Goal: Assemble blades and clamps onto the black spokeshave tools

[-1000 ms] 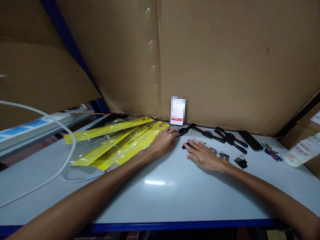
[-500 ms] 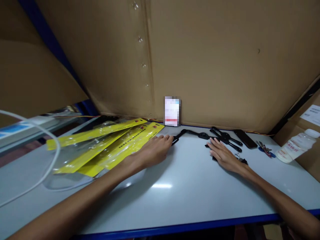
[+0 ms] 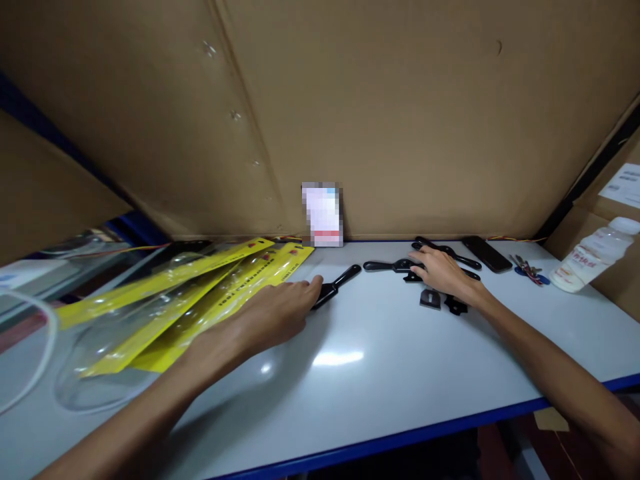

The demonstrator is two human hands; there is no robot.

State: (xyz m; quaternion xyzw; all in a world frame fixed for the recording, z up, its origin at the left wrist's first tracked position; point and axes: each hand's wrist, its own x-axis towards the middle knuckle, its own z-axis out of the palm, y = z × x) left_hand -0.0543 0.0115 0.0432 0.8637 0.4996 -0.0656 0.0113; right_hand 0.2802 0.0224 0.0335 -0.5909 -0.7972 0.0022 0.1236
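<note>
Shiny black tool with a slim rounded handle (image 3: 346, 275) sits right in front of the lit phone (image 3: 324, 215) propped against the brown cardboard wall (image 3: 400, 120), and the left hand (image 3: 280, 310) has its fingers curled shut around the near part; the rest is hidden under the palm.

Right hand (image 3: 444, 272) is palm down to the right of that phone, fingers stretched forward and mostly together, over a bunch of matching black two-handled tools (image 3: 383, 266). Can't tell if it's pinching anything. A flat dark plate with a slot (image 3: 430, 299) and a small notched black part (image 3: 456, 305) lie just by its wrist side, still well back from the blue front edge (image 3: 390, 437) of the glossy white desk (image 3: 375, 393).

Biggest stretch of open desktop runs from the phone forward to that edge, between both forearms. Left of the phone it's tight: yellow-backed clear plastic packs (image 3: 235, 292) fan out right beside the left forearm.
</note>
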